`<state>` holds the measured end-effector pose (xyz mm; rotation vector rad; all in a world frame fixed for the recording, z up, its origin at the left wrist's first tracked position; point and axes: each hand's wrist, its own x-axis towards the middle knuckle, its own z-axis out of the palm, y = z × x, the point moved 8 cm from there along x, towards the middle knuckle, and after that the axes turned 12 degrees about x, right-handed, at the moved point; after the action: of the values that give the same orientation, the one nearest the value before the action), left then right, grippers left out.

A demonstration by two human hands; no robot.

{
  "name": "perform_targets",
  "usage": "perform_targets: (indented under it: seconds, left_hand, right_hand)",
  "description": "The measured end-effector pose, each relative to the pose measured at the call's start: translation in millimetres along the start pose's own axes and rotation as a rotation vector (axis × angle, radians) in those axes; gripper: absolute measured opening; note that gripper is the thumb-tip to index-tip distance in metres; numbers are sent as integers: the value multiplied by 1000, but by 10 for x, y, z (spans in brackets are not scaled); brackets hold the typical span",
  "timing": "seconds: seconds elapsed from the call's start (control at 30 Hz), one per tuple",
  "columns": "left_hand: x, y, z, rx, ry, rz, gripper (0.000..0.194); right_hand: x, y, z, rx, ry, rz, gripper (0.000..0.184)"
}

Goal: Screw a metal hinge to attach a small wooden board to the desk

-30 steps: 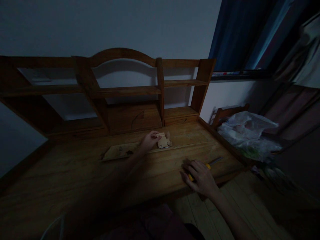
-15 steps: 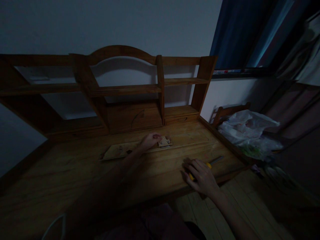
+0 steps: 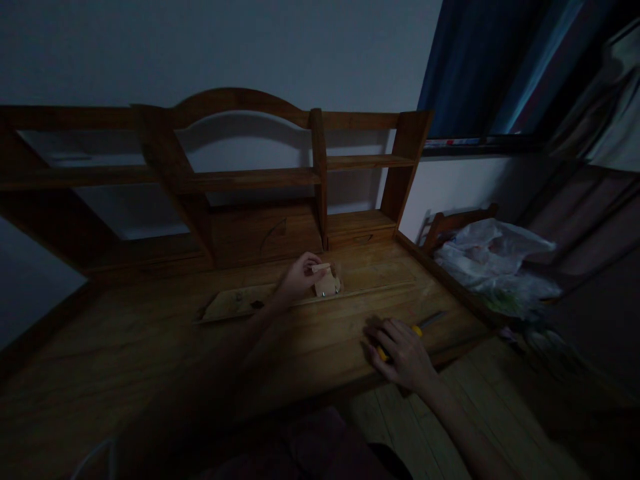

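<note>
My left hand (image 3: pixel 301 275) pinches a small pale strip (image 3: pixel 321 268) above the desk. Just below it is a small light wooden-looking piece (image 3: pixel 326 284) with shiny metal bits at its edge; whether the strip is part of it I cannot tell. Both are over a long, thin wooden board (image 3: pixel 373 279) lying flat on the desk, with a dark hole near its left part. Near the front edge, my right hand (image 3: pixel 403 350) rests with fingers curled over the yellow handle of a screwdriver (image 3: pixel 417 331). Its metal shaft points right and away from me.
The wooden desk (image 3: pixel 150 340) carries a shelf unit (image 3: pixel 250 179) along its back, against the wall. A raised wooden rim (image 3: pixel 440 277) runs along the right side. Beyond it, plastic bags (image 3: pixel 495 257) with something green sit by a wooden chair (image 3: pixel 457 220).
My left hand has risen slightly, and the small pale piece near its fingertips now looks lifted or tilted. My right hand stays on the screwdriver. The view has shifted a little.
</note>
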<state>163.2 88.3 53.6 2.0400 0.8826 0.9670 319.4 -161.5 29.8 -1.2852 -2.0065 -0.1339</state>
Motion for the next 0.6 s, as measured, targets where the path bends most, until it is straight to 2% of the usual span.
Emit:
perform_targets:
  seconds: [0.13,0.2,0.27,0.33,0.47,0.6]
  left_hand:
    - [-368,428,-65,372,35,267,19]
    - [-587,539,48,567,-113,420,13]
    - [-807,564,177,703,-264,582,19]
    - [-964,517,268,785,-361,694,26]
    - [-1000,387,304,821,-436,712,40]
    - [-798,254,105,822,-406,586,65]
  right_hand:
    - [4,5,11,-1,-16,6,25]
    - [-6,12,27,-4,-30,4,27]
    - [-19,18,31,-17,-24,2,26]
    - [-30,22,32,-33,-15,-2,25]
    - [-33,49,36,-19,-31,4,24]
    - [-55,122,57,16,-148,-7,42]
